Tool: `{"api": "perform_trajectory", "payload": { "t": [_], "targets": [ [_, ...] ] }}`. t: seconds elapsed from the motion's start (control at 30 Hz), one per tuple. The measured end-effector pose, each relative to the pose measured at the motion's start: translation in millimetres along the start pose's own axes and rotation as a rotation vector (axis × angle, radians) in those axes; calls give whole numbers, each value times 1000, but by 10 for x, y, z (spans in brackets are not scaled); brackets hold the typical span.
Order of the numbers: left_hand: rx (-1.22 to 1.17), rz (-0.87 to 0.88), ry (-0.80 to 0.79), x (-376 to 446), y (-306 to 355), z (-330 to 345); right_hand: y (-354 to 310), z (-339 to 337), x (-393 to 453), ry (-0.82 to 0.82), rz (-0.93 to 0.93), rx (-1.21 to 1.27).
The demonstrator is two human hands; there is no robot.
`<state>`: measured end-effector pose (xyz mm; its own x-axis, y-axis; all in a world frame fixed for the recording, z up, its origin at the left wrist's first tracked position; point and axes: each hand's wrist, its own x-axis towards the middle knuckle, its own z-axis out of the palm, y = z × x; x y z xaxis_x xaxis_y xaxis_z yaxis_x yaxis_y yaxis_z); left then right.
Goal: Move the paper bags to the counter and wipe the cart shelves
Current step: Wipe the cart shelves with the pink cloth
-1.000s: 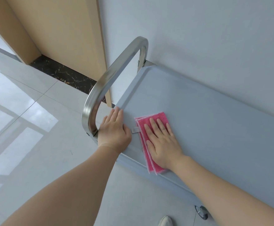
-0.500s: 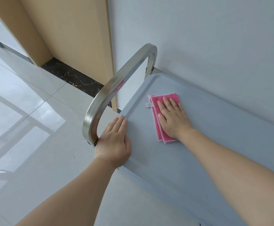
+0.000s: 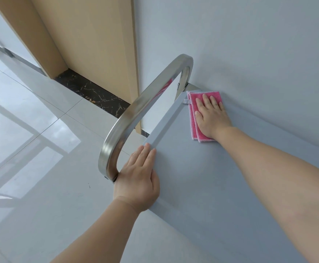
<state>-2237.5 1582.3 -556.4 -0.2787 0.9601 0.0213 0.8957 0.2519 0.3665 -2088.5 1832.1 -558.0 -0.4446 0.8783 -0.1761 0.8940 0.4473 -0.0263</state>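
Observation:
The cart's grey top shelf point(image 3: 211, 177) fills the lower right of the head view. A folded pink cloth point(image 3: 193, 120) lies in the shelf's far corner, by the wall. My right hand point(image 3: 211, 116) presses flat on the cloth with straight fingers. My left hand point(image 3: 137, 179) rests flat on the shelf's near left rim, beside the foot of the steel handle point(image 3: 141, 111). No paper bags are in view.
A pale grey wall point(image 3: 249, 44) runs along the shelf's far side. A wooden door frame point(image 3: 90, 44) stands at the upper left above a dark marble threshold point(image 3: 94, 93). Glossy white floor tiles point(image 3: 31, 139) spread to the left.
My right hand has slid the pink cloth from the near edge across the shelf to the far corner by the wall. My left hand has stayed on the rim.

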Motion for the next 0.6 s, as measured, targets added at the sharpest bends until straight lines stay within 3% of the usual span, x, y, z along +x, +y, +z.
{"api": "perform_trajectory", "payload": {
  "t": [0.6],
  "targets": [
    [-8,25,23,-4,-10,33,-241,12,-2,-1,-161,4]
  ]
}}
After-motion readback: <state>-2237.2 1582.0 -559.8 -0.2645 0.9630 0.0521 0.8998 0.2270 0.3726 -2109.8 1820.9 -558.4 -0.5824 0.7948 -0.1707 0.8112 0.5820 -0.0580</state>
